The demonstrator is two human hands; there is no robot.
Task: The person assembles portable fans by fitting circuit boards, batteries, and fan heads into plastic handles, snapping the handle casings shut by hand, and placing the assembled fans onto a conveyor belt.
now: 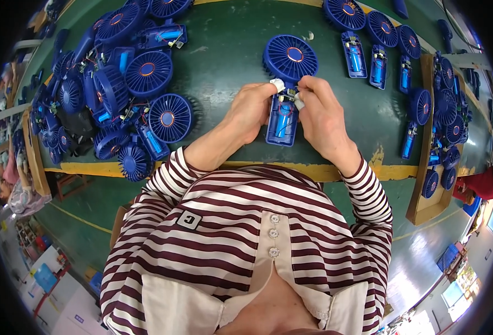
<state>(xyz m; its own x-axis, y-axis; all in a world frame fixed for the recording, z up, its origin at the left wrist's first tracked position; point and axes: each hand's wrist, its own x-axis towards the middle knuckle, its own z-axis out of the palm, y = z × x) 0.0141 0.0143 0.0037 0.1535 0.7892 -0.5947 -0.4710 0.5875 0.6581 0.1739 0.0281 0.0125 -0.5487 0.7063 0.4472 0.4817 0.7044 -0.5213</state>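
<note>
A blue handheld fan (282, 120) lies in front of me, its round grille pointing away. Its handle is uncovered and shows a light-blue battery cell and a small circuit board with wires near the neck. My left hand (249, 111) is closed on the handle's left side, with a white covering on the thumb tip by the neck. From the right, my right hand (323, 114) pinches at the neck beside the circuit board. A white covering shows on its thumb too. Any small part between those fingertips is hidden.
A heap of blue fans (146, 72) covers the table's left side. Several opened fans (378, 67) lie in a row at the far right. A cardboard tray (422, 192) holding more fans stands at the right edge. The green table (224, 44) has a yellow front edge.
</note>
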